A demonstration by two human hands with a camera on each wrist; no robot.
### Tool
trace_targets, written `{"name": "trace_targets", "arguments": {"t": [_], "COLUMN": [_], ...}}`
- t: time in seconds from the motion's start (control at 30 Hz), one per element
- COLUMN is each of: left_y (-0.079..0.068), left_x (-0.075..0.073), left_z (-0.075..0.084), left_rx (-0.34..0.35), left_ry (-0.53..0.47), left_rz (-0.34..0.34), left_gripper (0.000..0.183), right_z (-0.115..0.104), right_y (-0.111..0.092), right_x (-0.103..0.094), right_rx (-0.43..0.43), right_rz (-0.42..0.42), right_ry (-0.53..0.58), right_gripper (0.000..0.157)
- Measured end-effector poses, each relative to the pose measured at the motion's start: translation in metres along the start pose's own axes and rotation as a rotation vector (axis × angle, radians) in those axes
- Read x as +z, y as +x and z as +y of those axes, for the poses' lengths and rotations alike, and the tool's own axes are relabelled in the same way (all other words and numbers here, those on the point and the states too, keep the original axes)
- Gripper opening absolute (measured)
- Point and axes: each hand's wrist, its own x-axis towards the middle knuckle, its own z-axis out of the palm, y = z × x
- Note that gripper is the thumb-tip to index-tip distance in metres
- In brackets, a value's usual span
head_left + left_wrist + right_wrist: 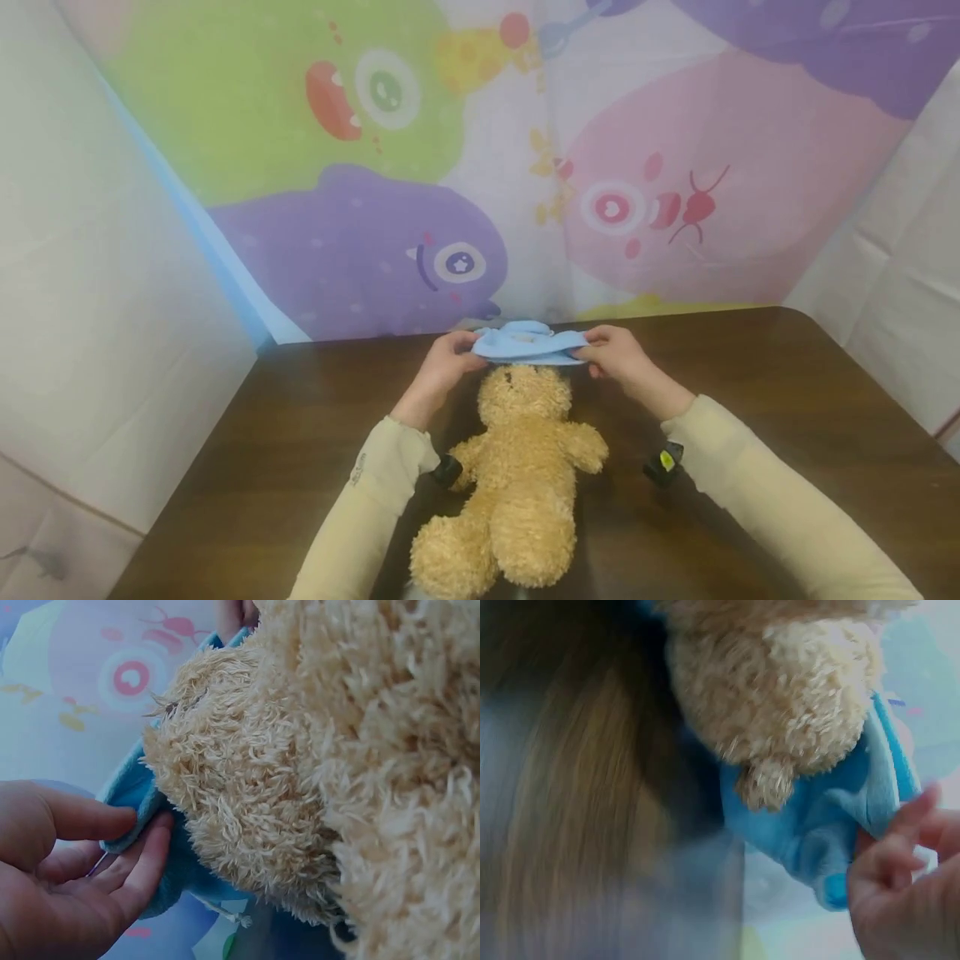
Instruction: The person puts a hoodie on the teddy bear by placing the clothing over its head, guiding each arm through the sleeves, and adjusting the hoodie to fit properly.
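Observation:
A tan, shaggy teddy bear (525, 454) lies on the brown table, its head toward the back wall. Around the top of its head is a light-blue piece of soft doll clothing (525, 343), its opening spread wide. My left hand (444, 368) pinches the left edge of the cloth between thumb and fingers. The opposite edge is held by my right hand (621, 357). In the left wrist view, a pale cord (225, 911) hangs from the blue cloth. One furry ear (769, 784) shows against the cloth in the right wrist view. Folds hide part of the bear's head.
The dark brown table (750, 400) extends on both sides of the bear. Behind it stands a backdrop (525, 167) with cartoon monsters. White panels (135, 275) close in the left and right sides. Black wrist cameras (663, 465) sit at both sleeves.

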Motion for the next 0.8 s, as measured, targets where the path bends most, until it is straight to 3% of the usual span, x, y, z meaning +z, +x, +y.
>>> {"name": "trace_targets", "arguments": {"t": [0.17,0.23,0.3,0.5,0.7,0.8], "left_y": [0.003,0.005,0.007,0.007,0.005,0.003], "left_x": [0.003,0.005,0.006,0.014,0.019,0.018], "left_z": [-0.002,-0.004,-0.005,-0.016,-0.026,-0.030], "left_rx": [-0.012,-0.051,-0.094,-0.132,-0.181,-0.230], "left_ry": [-0.033,-0.068,-0.088,-0.015,0.141,0.193], "left_rz": [0.020,0.014,0.002,-0.056,-0.111,-0.116], "left_gripper": [0.032,0.032,0.031,0.028,0.026,0.023], "right_z": [-0.001,-0.001,0.001,0.014,0.030,0.037], "right_y": [0.002,0.002,0.002,0.002,-0.002,-0.004], "right_x": [0.001,0.002,0.003,0.012,0.022,0.024], "right_rx": [0.071,0.083,0.077,0.066,0.070,0.067], "right_rz": [-0.109,-0.151,-0.187,-0.222,-0.276,-0.261], "right_ry": [0.481,0.591,0.628,0.538,0.274,0.144], "right_gripper": [0.048,0.053,0.054,0.028,0.049,0.042]}}
